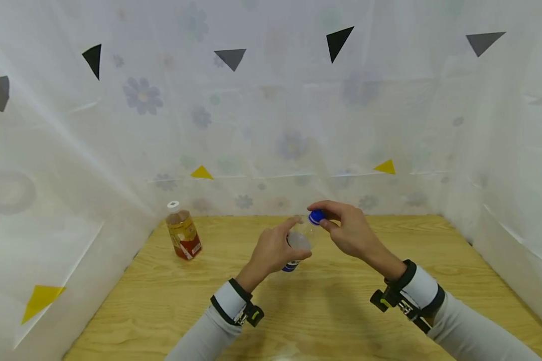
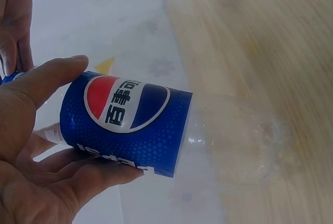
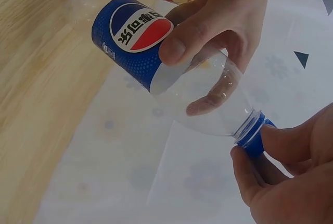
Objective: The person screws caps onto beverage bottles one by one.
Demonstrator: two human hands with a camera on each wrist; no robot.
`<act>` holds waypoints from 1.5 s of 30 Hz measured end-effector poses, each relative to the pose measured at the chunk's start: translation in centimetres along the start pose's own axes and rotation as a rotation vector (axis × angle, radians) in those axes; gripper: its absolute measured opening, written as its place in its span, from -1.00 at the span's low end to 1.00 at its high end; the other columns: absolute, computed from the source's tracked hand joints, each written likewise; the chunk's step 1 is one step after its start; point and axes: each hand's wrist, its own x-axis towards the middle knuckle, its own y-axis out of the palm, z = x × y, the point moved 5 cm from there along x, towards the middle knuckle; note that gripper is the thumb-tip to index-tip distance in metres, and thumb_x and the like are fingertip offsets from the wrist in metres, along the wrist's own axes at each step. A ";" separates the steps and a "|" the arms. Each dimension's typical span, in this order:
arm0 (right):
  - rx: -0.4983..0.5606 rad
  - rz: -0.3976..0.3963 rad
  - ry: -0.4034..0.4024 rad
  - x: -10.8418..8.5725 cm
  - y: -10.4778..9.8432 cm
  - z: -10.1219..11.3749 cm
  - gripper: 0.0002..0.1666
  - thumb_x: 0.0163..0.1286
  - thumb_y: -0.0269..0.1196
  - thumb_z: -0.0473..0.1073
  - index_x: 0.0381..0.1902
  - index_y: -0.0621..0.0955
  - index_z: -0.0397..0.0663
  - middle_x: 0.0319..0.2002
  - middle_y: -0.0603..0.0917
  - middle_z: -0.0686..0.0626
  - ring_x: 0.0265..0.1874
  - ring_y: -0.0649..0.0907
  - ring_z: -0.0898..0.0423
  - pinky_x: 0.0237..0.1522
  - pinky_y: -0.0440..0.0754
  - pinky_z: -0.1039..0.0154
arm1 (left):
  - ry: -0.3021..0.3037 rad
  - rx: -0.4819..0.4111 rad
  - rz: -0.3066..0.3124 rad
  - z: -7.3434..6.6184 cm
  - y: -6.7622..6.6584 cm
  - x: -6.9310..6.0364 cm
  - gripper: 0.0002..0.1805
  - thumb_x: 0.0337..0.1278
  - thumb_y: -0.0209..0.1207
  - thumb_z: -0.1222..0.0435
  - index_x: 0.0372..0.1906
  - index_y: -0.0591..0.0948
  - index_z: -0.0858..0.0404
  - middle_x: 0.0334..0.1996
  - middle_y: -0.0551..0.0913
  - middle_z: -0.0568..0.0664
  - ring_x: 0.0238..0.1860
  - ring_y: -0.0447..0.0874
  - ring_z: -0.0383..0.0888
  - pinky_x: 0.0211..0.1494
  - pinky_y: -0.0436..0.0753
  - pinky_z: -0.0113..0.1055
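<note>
My left hand (image 1: 271,250) grips a clear plastic bottle with a blue Pepsi label (image 2: 127,114) around its upper body. The bottle is tilted, its neck leaning toward my right hand (image 1: 352,228), and no liquid shows inside. Thumb and fingers of that right hand pinch the blue cap (image 3: 253,136), which sits at the bottle's mouth. Whether the cap's thread is engaged I cannot tell. In the head view the left hand hides much of the bottle.
A drink bottle with a white cap, amber contents and a yellow and red label (image 1: 183,234) stands at the left on the wooden table (image 1: 198,311). White flowered sheeting (image 1: 262,120) with black, grey and yellow triangles encloses the back and sides.
</note>
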 end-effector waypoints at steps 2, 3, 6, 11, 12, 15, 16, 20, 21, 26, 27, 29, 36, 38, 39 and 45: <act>-0.002 -0.010 -0.003 0.0 0.0 0.0 -0.56 0.45 0.15 -0.47 0.21 0.63 -0.10 0.19 0.67 -0.21 0.12 0.71 -0.18 0.06 0.70 -0.10 | 0.001 -0.004 0.000 0.0 -0.1 0.1 -0.16 -0.02 0.52 0.02 0.41 0.49 0.08 -0.14 0.78 0.16 -0.22 0.80 0.01 -0.33 0.73 -0.25; -0.001 -0.013 -0.001 0.0 0.0 0.0 -0.57 0.45 0.15 -0.47 0.21 0.64 -0.10 0.18 0.67 -0.21 0.11 0.71 -0.18 0.05 0.70 -0.10 | 0.000 -0.007 0.000 0.0 -0.1 0.1 -0.16 -0.02 0.52 0.02 0.41 0.49 0.08 -0.14 0.78 0.16 -0.22 0.80 0.01 -0.33 0.73 -0.24; -0.002 -0.018 0.007 0.0 0.0 -0.1 -0.57 0.46 0.16 -0.46 0.21 0.64 -0.09 0.18 0.68 -0.21 0.11 0.71 -0.17 0.02 0.71 -0.08 | -0.005 -0.013 0.003 0.1 0.0 0.1 -0.18 -0.02 0.52 0.02 0.40 0.49 0.06 -0.14 0.78 0.15 -0.23 0.79 0.00 -0.34 0.72 -0.25; -0.035 -0.035 0.007 -0.1 0.3 -0.2 -0.59 0.46 0.20 -0.39 0.22 0.65 -0.08 0.14 0.71 -0.20 0.04 0.74 -0.15 -0.04 0.74 -0.04 | -0.020 -0.024 0.011 0.3 0.1 -0.2 -0.19 -0.02 0.52 0.03 0.40 0.49 0.06 -0.14 0.77 0.13 -0.24 0.79 -0.01 -0.35 0.71 -0.27; -0.049 -0.041 0.001 -0.2 0.3 -0.2 -0.60 0.46 0.22 -0.37 0.22 0.65 -0.09 0.11 0.72 -0.19 0.01 0.75 -0.14 -0.07 0.74 -0.02 | -0.022 -0.025 0.012 0.3 0.2 -0.3 -0.19 -0.02 0.52 0.03 0.40 0.49 0.06 -0.14 0.77 0.14 -0.23 0.79 -0.01 -0.35 0.71 -0.27; -0.094 -0.067 -0.019 -0.2 0.5 -0.2 -0.62 0.45 0.27 -0.29 0.20 0.66 -0.12 -0.03 0.75 -0.16 -0.14 0.76 -0.06 -0.18 0.74 0.08 | -0.028 -0.027 0.012 0.4 0.2 -0.4 -0.18 -0.02 0.52 0.02 0.41 0.49 0.04 -0.13 0.78 0.13 -0.23 0.79 -0.01 -0.35 0.71 -0.27; -0.104 -0.079 -0.028 -0.2 0.5 -0.2 -0.64 0.44 0.29 -0.27 0.17 0.67 -0.13 -0.09 0.75 -0.13 -0.19 0.75 -0.02 -0.22 0.72 0.12 | -0.026 -0.025 0.009 0.4 0.1 -0.4 -0.18 -0.02 0.52 0.02 0.40 0.49 0.04 -0.14 0.78 0.13 -0.23 0.79 -0.01 -0.35 0.71 -0.27; -0.133 -0.124 -0.049 -0.2 0.4 -0.2 -0.74 0.41 0.36 -0.16 0.00 0.72 -0.10 -0.31 0.69 0.00 -0.38 0.63 0.14 -0.33 0.58 0.24 | -0.025 -0.034 -0.001 0.4 0.1 -0.6 -0.17 -0.03 0.52 0.03 0.41 0.49 0.03 -0.15 0.77 0.11 -0.25 0.78 -0.03 -0.36 0.70 -0.28; -0.140 -0.132 -0.049 -0.3 0.4 -0.2 -0.76 0.40 0.36 -0.14 -0.03 0.72 -0.09 -0.35 0.67 0.03 -0.41 0.60 0.17 -0.35 0.56 0.25 | -0.026 -0.036 0.000 0.4 0.2 -0.6 -0.17 -0.03 0.52 0.02 0.41 0.49 0.03 -0.15 0.77 0.11 -0.25 0.77 -0.04 -0.37 0.69 -0.29; -0.162 -0.125 -0.016 -0.7 0.7 -0.5 -0.69 0.41 0.36 -0.04 -0.02 0.68 -0.13 -0.33 0.67 0.01 -0.36 0.61 0.13 -0.31 0.58 0.20 | -0.022 -0.034 0.012 0.5 0.6 -0.7 -0.15 -0.04 0.52 0.01 0.42 0.48 0.05 -0.16 0.77 0.10 -0.25 0.76 -0.05 -0.37 0.68 -0.32; -0.168 -0.116 -0.004 -0.7 0.7 -0.5 -0.62 0.41 0.36 -0.01 0.04 0.67 -0.14 -0.28 0.69 -0.01 -0.32 0.64 0.09 -0.28 0.61 0.16 | -0.025 -0.032 0.015 0.5 0.6 -0.8 -0.15 -0.03 0.52 0.00 0.42 0.47 0.04 -0.16 0.77 0.10 -0.24 0.77 -0.05 -0.36 0.68 -0.32; -0.180 -0.089 0.013 -0.7 0.8 -0.4 -0.47 0.40 0.36 0.05 0.18 0.61 -0.16 -0.17 0.72 -0.08 -0.21 0.69 -0.01 -0.20 0.67 0.06 | -0.023 -0.029 0.015 0.4 0.6 -0.7 -0.15 -0.03 0.52 0.01 0.42 0.48 0.06 -0.16 0.77 0.11 -0.24 0.77 -0.05 -0.36 0.70 -0.30; -0.106 -0.017 -0.037 -0.7 0.2 0.4 -0.46 0.43 0.28 -0.30 0.34 0.53 -0.09 0.14 0.68 -0.22 0.04 0.71 -0.20 0.06 0.68 -0.15 | -0.017 -0.013 0.017 0.2 0.4 -0.5 -0.14 -0.02 0.51 0.00 0.44 0.46 0.04 -0.14 0.78 0.10 -0.23 0.78 -0.06 -0.35 0.70 -0.32; -0.068 -0.008 -0.038 -0.7 0.1 0.5 -0.48 0.41 0.20 -0.44 0.29 0.57 -0.06 0.18 0.66 -0.22 0.07 0.71 -0.21 0.02 0.70 -0.11 | -0.004 -0.016 0.018 0.0 0.3 -0.5 -0.13 -0.02 0.51 0.00 0.44 0.46 0.07 -0.14 0.77 0.11 -0.24 0.77 -0.05 -0.35 0.69 -0.33; -0.053 -0.005 -0.036 -0.7 0.1 0.6 -0.48 0.40 0.16 -0.48 0.27 0.59 -0.06 0.19 0.66 -0.21 0.08 0.71 -0.21 -0.01 0.71 -0.08 | 0.001 -0.015 0.018 0.0 0.3 -0.5 -0.13 -0.02 0.52 0.00 0.44 0.46 0.08 -0.14 0.77 0.11 -0.24 0.77 -0.05 -0.35 0.69 -0.33; -0.058 -0.029 -0.023 -0.6 0.0 0.7 -0.57 0.42 0.15 -0.49 0.17 0.65 -0.11 0.13 0.70 -0.22 0.07 0.73 -0.19 -0.03 0.73 -0.05 | 0.014 -0.005 0.012 -0.1 0.1 -0.3 -0.13 -0.03 0.52 0.02 0.44 0.47 0.09 -0.13 0.77 0.11 -0.25 0.77 -0.04 -0.36 0.69 -0.33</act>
